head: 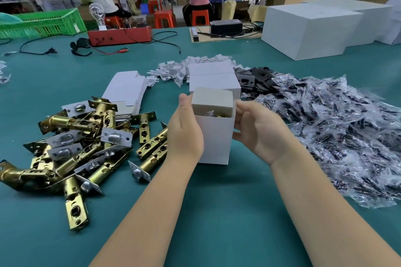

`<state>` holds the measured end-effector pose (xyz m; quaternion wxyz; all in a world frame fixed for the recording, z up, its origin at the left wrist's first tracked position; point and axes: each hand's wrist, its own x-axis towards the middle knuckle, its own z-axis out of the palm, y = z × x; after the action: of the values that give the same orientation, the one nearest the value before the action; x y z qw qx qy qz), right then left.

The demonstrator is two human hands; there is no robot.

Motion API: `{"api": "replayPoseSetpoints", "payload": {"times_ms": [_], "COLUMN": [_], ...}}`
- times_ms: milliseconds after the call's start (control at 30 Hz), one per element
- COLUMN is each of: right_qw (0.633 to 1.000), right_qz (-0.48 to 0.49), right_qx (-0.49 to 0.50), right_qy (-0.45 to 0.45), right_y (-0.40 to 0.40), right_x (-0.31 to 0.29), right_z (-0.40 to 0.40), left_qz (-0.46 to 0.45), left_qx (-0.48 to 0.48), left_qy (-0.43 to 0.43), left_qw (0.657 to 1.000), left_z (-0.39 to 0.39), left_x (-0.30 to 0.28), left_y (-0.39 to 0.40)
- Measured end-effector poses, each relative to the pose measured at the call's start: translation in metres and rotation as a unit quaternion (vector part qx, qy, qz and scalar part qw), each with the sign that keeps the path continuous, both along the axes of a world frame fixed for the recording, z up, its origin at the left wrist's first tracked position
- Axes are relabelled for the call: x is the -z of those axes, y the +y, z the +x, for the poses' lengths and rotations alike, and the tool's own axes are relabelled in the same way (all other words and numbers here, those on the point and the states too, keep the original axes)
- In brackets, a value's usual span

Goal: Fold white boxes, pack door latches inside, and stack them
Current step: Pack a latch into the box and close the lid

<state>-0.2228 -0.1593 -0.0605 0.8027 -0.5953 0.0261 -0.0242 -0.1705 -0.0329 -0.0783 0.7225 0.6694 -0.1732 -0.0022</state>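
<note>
Both hands: left hand, right hand hold upright white box, lid half-open

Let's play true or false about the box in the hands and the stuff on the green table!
1. Both hands, left hand and right hand, hold the small white box. True.
2. The box's top is closed. False: its lid flap stands open, brass showing inside.
3. The brass latches lie left of the box. True.
4. The plastic packets are piled on the left. False: they lie on the right.
5. Flat unfolded boxes lie behind the latches. True.
</note>
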Motion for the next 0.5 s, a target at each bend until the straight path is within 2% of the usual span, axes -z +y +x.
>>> {"api": "replayPoseSetpoints", "payload": {"times_ms": [33, 100, 133, 233, 333, 433, 500], "right_qw": [0.999, 0.995, 0.992, 0.986, 0.98, 0.976, 0.973], "right_qz": [-0.013, -0.028, -0.023, -0.018, -0.023, -0.028, -0.049], "right_qx": [0.03, 0.091, 0.109, 0.135, 0.151, 0.145, 0.132], "right_qy": [-0.01, -0.04, -0.056, -0.099, -0.131, -0.163, -0.183], "right_y": [0.002, 0.003, 0.004, 0.002, 0.004, 0.012, 0.016], "right_x": [0.001, 0.003, 0.003, 0.003, 0.004, 0.004, 0.004], "right_z": [0.001, 0.003, 0.003, 0.004, 0.004, 0.003, 0.002], "left_qz": [-0.038, -0.132, -0.151, -0.154, -0.127, -0.091, -0.108], "left_qx": [0.071, 0.21, 0.255, 0.299, 0.281, 0.175, 0.126], "left_qy": [0.029, 0.103, 0.126, 0.134, 0.121, 0.089, 0.062], "left_qw": [0.996, 0.963, 0.947, 0.932, 0.944, 0.976, 0.984], "left_z": [0.001, 0.005, 0.007, 0.012, 0.011, 0.008, 0.008], "left_x": [-0.002, -0.006, -0.008, -0.011, -0.009, -0.008, -0.007], "left_y": [0.001, 0.007, 0.01, 0.016, 0.013, 0.009, 0.007]}}
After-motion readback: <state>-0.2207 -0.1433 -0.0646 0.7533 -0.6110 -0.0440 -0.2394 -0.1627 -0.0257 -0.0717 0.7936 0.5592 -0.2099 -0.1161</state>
